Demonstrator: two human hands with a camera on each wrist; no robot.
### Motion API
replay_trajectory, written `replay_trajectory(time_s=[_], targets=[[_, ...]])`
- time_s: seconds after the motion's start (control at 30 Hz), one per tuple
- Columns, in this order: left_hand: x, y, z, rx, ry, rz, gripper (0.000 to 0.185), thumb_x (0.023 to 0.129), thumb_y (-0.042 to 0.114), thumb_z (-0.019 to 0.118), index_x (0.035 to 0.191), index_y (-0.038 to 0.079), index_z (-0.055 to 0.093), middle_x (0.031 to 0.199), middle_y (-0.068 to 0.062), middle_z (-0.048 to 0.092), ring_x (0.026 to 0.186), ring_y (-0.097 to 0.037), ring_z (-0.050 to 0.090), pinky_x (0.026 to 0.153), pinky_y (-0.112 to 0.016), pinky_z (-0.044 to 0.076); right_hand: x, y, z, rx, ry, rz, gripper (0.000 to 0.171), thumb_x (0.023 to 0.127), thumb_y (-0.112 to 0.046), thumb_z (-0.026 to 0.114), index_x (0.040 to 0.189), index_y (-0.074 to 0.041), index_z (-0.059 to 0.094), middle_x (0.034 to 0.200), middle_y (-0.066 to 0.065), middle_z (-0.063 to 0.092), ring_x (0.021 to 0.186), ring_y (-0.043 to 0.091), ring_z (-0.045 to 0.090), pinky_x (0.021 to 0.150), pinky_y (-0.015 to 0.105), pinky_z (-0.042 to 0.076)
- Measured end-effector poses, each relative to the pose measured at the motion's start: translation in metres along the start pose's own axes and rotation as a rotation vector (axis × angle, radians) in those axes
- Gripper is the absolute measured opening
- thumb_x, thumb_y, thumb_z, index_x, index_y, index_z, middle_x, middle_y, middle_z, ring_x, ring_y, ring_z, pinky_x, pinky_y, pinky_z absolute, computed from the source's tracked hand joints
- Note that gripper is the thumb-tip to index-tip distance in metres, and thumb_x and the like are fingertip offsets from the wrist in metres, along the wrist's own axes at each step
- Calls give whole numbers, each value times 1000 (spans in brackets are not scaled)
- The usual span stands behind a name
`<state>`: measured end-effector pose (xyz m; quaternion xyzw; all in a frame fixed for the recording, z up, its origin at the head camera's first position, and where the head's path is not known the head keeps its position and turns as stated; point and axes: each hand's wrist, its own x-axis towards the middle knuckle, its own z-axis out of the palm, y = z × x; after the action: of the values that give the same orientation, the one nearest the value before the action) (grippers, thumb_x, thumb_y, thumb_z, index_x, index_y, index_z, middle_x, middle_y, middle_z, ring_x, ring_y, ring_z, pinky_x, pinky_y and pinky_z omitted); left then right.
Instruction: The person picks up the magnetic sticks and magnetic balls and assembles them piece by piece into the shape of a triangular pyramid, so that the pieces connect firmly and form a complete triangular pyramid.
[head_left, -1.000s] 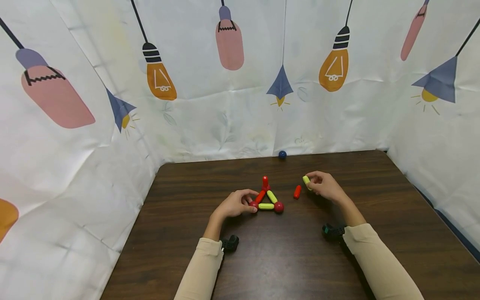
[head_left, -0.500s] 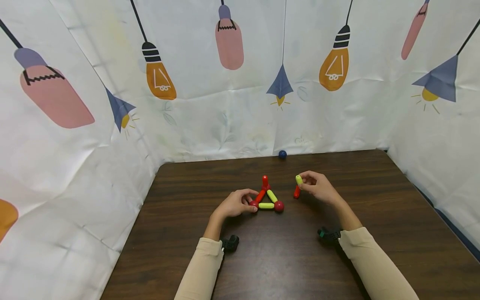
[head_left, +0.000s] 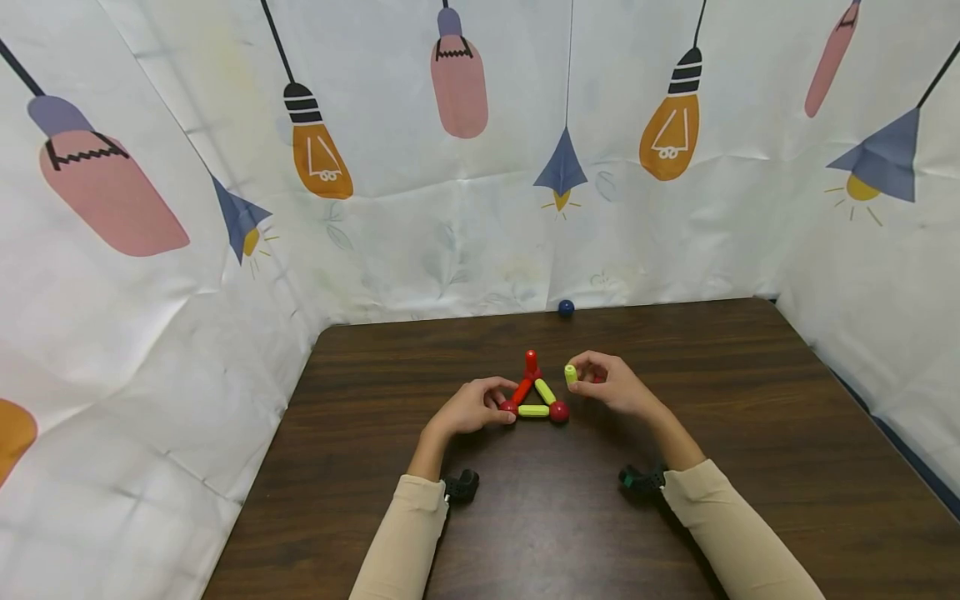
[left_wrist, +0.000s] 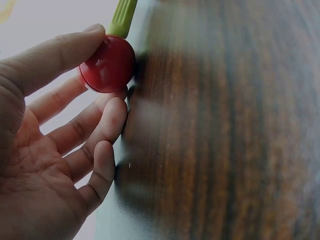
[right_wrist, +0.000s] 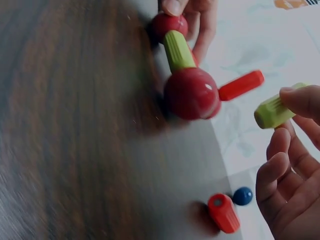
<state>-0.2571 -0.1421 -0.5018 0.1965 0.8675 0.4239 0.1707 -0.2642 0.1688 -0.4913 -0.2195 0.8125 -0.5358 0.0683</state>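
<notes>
Yellow-green rod (head_left: 571, 374) sits pinched between the thumb and fingertips of the right hand (head_left: 609, 392), raised off the table (head_left: 750, 433) and standing nearly upright; the remaining fingers curl loosely beneath it, as the right wrist view shows (right_wrist: 272, 111); the rod hangs just beside the triangle (head_left: 534, 397), off its right corner, apart from it.

Red and green make up that triangle: a red ball (head_left: 558, 412) nearest the right hand, a second red ball (head_left: 507, 407) at the left corner, a green rod (head_left: 532, 411) joining them, another green rod (head_left: 544, 391) and a red rod (head_left: 521, 391) running up to the far corner, where a red peg (head_left: 531, 362) stands up; the left hand (head_left: 471, 407) holds the left ball, thumb on one side and fingertips curled against the other, seen close in the left wrist view (left_wrist: 108, 65), with the other fingers resting on the table.

Behind the right hand a loose red rod (right_wrist: 223, 212) lies on the wood, hidden from the head camera by the hand; farther back a blue ball (head_left: 566, 307) rests at the table's far edge against the printed cloth (head_left: 465, 208).
</notes>
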Motion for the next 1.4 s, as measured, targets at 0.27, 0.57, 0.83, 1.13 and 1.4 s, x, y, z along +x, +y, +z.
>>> replay_trajectory(time_s=[0.27,0.57,0.83,1.13,1.4], targets=[[1,2,0,7,-1,5,51,88,21,82,136,18,64,100,-5,66,73,-15,61,63,-29,52,0,-4,13,-6,-40,16,29,92,-12,77,118,-8,67,99,11,62,76,19,56,61,26,45],[1,1,0,0,4,1,50,88,21,82,135,17,65,98,-4,67,73,-16,60,63,-29,51,2,-5,22,-2,-71,17,28,92,-13,77,118,-7,66,96,12,62,76,19,56,60,26,45],[1,1,0,5,5,2,51,88,21,82,135,17,64,98,-4,66,73,-16,60,63,-29,51,2,-4,25,-37,-84,19,26,92,-17,77,116,-12,67,91,7,61,75,22,56,58,27,46],[1,3,1,19,9,-3,51,88,22,82,135,18,64,98,-4,66,73,-16,59,63,-29,51,2,-3,25,-52,-98,33,24,92,-16,76,115,-12,67,93,6,63,74,21,57,58,28,47],[0,2,1,18,7,-3,51,88,22,82,135,18,64,99,-4,66,73,-16,59,63,-29,51,1,-3,24,-44,-103,38,24,93,-16,76,114,-12,67,94,6,62,75,20,57,59,27,46]])
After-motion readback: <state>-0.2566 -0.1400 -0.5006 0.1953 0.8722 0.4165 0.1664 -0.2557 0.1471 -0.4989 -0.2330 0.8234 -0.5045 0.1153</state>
